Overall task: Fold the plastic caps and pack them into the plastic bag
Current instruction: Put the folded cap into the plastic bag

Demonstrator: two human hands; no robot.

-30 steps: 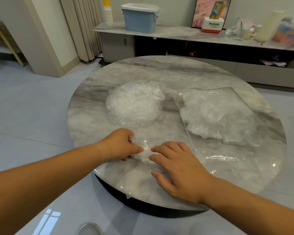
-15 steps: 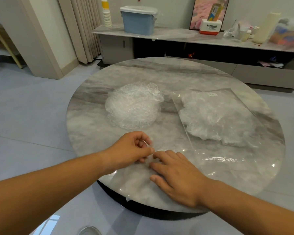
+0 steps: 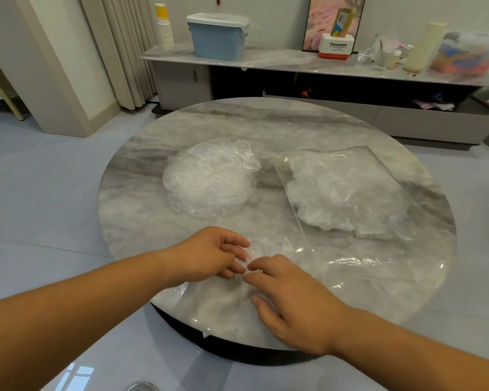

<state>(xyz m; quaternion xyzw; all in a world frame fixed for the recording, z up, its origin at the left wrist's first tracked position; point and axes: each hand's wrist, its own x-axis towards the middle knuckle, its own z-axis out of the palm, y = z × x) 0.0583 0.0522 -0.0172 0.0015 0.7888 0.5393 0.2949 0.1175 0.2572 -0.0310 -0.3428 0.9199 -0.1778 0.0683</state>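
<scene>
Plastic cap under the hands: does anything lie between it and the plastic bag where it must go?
Nothing visible does. The plastic cap lies under the left hand and right hand at the near edge; the plastic bag lies just to its right, only bare table between. The pile of caps sits farther back, off that path.

Both bare forearms reach in from the near side, the left from about 8 o'clock and the right from about 4 o'clock, and the hands meet almost fingertip to fingertip. The left hand (image 3: 212, 253) is knuckles-up with its fingers curled, pinching the clear plastic cap (image 3: 266, 245). The right hand (image 3: 291, 294) lies palm down, fingers straight and spread, thumb splayed toward 9 o'clock.
</scene>
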